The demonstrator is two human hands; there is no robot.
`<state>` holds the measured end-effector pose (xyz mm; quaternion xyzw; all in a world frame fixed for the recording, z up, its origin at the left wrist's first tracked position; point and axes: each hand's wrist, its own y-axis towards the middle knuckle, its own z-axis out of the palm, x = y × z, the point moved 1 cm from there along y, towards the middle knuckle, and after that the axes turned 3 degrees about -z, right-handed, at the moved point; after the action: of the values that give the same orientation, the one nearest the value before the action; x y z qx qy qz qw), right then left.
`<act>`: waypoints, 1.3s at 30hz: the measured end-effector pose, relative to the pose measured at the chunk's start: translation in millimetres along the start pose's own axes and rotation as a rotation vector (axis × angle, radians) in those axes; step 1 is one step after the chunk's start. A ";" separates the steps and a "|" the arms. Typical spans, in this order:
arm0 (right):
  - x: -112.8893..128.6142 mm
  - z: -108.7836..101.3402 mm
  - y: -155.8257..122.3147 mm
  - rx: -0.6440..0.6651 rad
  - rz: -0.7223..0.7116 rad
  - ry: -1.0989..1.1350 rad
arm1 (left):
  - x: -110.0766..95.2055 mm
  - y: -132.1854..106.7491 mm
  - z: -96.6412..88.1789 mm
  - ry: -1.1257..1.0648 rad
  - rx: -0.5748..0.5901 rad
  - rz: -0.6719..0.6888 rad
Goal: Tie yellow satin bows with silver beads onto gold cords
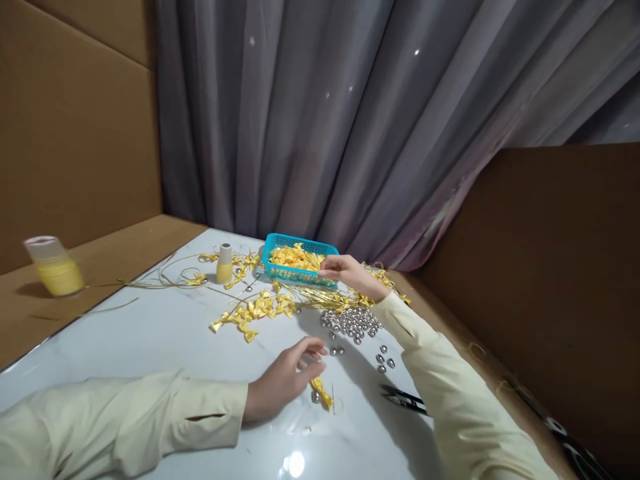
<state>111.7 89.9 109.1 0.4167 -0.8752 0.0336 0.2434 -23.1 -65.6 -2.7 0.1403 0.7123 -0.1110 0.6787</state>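
Observation:
My left hand (285, 379) rests on the white table (150, 340), fingers curled over a small yellow ribbon bow (321, 392) with a silver bell by it. My right hand (347, 272) reaches out to the blue plastic basket (295, 273) full of yellow bows, fingers pinched at its right rim; what they hold is too small to name. Between the hands lies a heap of silver bells (353, 322).
Loose yellow bows (255, 310) and gold cord are strewn in front of the basket. A yellow thread spool (225, 263) stands left of the basket, a larger one (54, 265) on the cardboard ledge. Black snips (403, 398) lie near my right sleeve. Cardboard walls and a curtain enclose the table.

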 end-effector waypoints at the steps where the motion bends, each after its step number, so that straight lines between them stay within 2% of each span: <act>1: 8.7 4.0 -11.6 -0.001 -0.006 0.032 | -1.0 1.8 -1.7 -0.087 -0.014 -0.011; 6: 44.2 48.3 -76.7 0.045 -0.005 0.121 | -3.0 12.4 -6.0 -0.429 0.033 -0.096; 10: 51.3 73.0 -104.2 -0.031 0.069 0.135 | -1.9 15.2 -5.3 -0.532 0.070 -0.165; 15: 44.0 77.5 -108.0 -0.128 0.137 0.177 | -1.1 16.9 -7.9 -0.570 0.037 -0.188; 18: 41.1 84.7 -109.6 -0.158 0.213 0.260 | -1.6 18.8 -8.9 -0.676 0.039 -0.246; 22: 38.4 96.3 -111.4 -0.189 0.330 0.457 | 1.2 22.6 -11.3 -0.815 0.082 -0.341; 26: 33.9 100.4 -108.1 -0.292 0.408 0.671 | 7.3 29.2 -17.5 -0.844 0.118 -0.408; 30: 33.6 100.5 -105.4 -0.418 0.428 0.848 | 7.0 33.2 -20.2 -0.822 0.191 -0.389; 34: 38.8 98.3 -105.9 -0.503 0.448 1.160 | 4.8 31.8 -18.2 -0.762 0.266 -0.368; 36: 39.6 97.7 -106.1 -0.545 0.493 1.290 | 4.8 31.3 -18.0 -0.758 0.272 -0.375; 39: 36.5 99.0 -105.6 -0.564 0.553 1.331 | 4.9 32.9 -19.8 -0.800 0.234 -0.397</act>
<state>131.6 -30.8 23.4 -0.0027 -0.5924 0.1122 0.7978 -30.3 -27.7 -5.4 0.0229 0.3899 -0.3641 0.8455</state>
